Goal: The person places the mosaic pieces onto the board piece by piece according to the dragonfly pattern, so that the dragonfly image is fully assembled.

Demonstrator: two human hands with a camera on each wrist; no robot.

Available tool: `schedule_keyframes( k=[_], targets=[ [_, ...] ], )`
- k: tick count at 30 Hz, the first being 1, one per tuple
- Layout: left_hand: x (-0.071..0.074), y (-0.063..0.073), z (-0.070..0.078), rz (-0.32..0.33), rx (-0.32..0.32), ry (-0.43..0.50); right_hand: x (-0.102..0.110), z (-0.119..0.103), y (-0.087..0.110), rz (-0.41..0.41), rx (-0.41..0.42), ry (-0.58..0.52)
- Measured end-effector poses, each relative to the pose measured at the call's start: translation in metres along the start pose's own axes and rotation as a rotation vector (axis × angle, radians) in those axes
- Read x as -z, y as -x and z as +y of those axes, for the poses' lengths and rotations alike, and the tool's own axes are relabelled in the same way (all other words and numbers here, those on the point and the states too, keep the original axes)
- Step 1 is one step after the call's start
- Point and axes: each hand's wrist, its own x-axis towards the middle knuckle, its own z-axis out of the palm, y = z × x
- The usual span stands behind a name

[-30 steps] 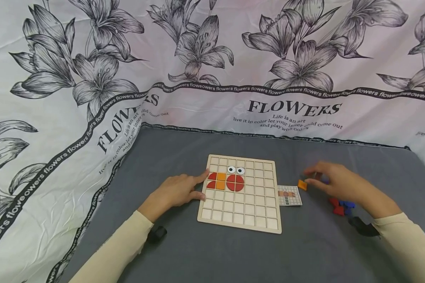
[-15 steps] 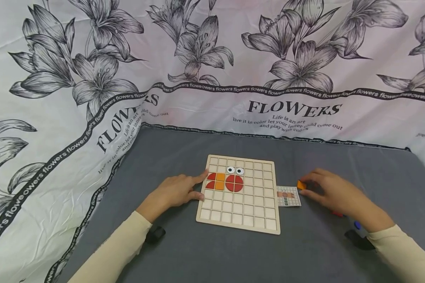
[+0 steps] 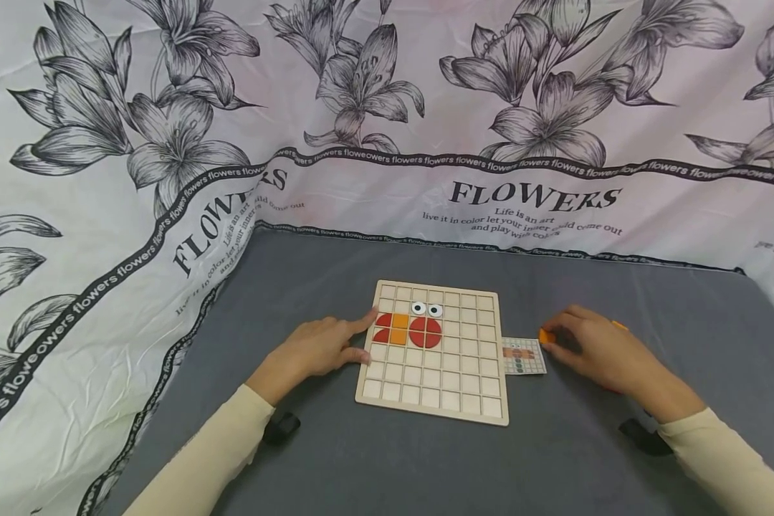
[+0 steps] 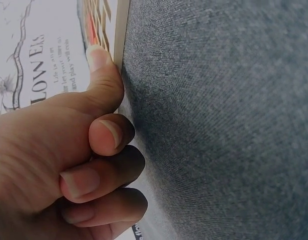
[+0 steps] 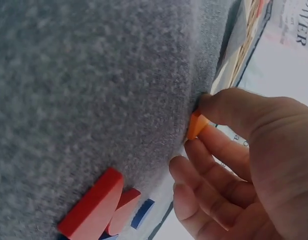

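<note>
A square wooden grid board (image 3: 454, 380) lies on the grey tabletop. Red quarter-round tiles (image 3: 425, 332), orange tiles (image 3: 398, 330) and two eye tiles (image 3: 427, 309) fill some of its cells. My left hand (image 3: 319, 347) touches the board's left edge with index finger and thumb; in the left wrist view the other fingers are curled beneath. Between thumb and fingertips my right hand (image 3: 596, 351) pinches a small orange tile (image 5: 196, 124), low over the cloth. That hand is just right of the picture card (image 3: 523, 357), which adjoins the board's right edge.
Red blocks (image 5: 93, 205) and a blue block (image 5: 142, 214) lie on the cloth near my right hand, mostly hidden in the head view. Another orange piece (image 3: 620, 326) shows behind that hand. A flower-printed cloth (image 3: 361, 193) borders the table at the back and left.
My right hand has come down on the orange tile, pinched it and shifted slightly left, beside the card. Another orange piece has come into sight behind it. The left hand stays at the board.
</note>
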Motion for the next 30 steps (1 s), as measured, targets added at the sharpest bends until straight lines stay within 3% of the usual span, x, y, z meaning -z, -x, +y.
schedule_keyframes(
  k=[9,13,19,30],
  targets=[
    [0.000,0.000,0.000,-0.004,0.000,-0.004,0.000,0.000,-0.001,-0.034,-0.005,-0.020],
    [0.000,0.000,-0.001,-0.006,-0.007,-0.005,0.004,-0.003,-0.003,-0.010,-0.004,-0.006],
    [0.000,-0.001,-0.001,-0.003,-0.006,-0.007,0.010,-0.016,-0.017,0.049,0.055,-0.021],
    [0.003,0.000,0.003,0.005,-0.005,-0.015,0.010,-0.046,-0.046,-0.025,0.113,-0.046]
  ],
)
